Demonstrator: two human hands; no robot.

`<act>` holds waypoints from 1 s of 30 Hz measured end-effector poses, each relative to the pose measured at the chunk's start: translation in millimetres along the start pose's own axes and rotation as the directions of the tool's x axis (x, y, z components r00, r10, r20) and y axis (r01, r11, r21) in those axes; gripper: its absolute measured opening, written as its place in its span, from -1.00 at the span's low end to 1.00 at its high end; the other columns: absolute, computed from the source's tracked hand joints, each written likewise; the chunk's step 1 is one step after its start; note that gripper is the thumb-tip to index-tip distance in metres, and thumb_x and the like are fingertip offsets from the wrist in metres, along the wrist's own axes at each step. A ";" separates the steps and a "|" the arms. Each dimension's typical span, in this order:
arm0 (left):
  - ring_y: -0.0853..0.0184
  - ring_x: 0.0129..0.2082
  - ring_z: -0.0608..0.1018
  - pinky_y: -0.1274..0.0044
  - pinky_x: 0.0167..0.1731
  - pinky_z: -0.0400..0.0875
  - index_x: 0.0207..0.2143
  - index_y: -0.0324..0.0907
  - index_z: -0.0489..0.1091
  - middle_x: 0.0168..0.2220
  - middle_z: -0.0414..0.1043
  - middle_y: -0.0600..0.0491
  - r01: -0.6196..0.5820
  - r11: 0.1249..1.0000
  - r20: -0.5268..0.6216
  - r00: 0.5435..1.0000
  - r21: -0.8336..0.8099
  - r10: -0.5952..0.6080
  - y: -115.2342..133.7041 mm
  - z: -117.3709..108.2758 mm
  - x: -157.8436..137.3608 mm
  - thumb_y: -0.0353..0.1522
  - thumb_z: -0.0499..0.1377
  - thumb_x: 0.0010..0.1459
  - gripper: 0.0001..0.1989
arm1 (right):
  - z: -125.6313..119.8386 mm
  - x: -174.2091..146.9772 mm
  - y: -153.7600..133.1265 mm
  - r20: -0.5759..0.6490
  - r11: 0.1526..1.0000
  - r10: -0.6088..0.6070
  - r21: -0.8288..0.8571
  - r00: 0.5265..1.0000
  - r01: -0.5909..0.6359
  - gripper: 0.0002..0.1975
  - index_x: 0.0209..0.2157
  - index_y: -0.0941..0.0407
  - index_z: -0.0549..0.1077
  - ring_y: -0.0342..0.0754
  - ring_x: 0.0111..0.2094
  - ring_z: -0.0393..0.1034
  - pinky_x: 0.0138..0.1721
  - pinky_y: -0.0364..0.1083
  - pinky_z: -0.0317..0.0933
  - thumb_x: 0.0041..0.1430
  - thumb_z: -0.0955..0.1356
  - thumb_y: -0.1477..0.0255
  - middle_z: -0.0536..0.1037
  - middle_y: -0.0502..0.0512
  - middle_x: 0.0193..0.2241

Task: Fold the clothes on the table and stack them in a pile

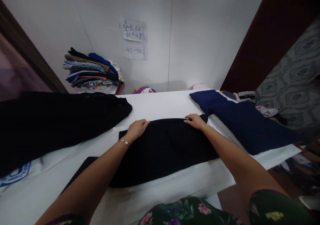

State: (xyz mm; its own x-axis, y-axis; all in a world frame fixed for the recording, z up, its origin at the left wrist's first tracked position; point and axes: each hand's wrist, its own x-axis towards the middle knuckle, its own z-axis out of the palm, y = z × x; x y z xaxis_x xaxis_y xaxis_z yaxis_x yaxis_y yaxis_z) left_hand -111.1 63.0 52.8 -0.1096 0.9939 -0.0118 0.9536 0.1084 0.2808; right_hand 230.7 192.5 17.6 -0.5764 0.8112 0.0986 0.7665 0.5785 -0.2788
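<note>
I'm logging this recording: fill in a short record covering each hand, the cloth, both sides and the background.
left hand: on the black cloth's far edge; bracelet at the wrist
right hand: on the same edge, further right
grip: pinching or resting, cannot tell
surface: white table
left side: black garment
right side: navy cloth
background: clothes pile beyond the table, at left; handwritten papers on the wall
</note>
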 end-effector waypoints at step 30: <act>0.10 -0.23 0.55 0.42 -0.32 0.32 -0.31 -0.14 0.44 -0.25 0.54 -0.12 0.054 0.986 0.120 0.990 0.159 -0.073 -25.4 15.4 20.8 -0.01 -0.05 0.18 -0.55 | 0.6 15.3 25.7 0.106 0.954 0.220 -0.229 0.970 -0.191 -0.46 -0.27 0.06 0.55 0.09 -0.19 0.47 -0.19 -0.04 0.22 0.24 0.15 -0.04 0.60 0.20 -0.26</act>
State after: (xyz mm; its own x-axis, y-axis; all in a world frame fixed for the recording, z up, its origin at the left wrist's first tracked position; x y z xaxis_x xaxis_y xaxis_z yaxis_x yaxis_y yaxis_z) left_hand -133.3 81.2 30.6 -0.1449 0.9784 -0.1473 0.9788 0.1635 0.1234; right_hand 241.5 219.7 11.3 -0.4206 0.9048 -0.0666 0.9067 0.4166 -0.0659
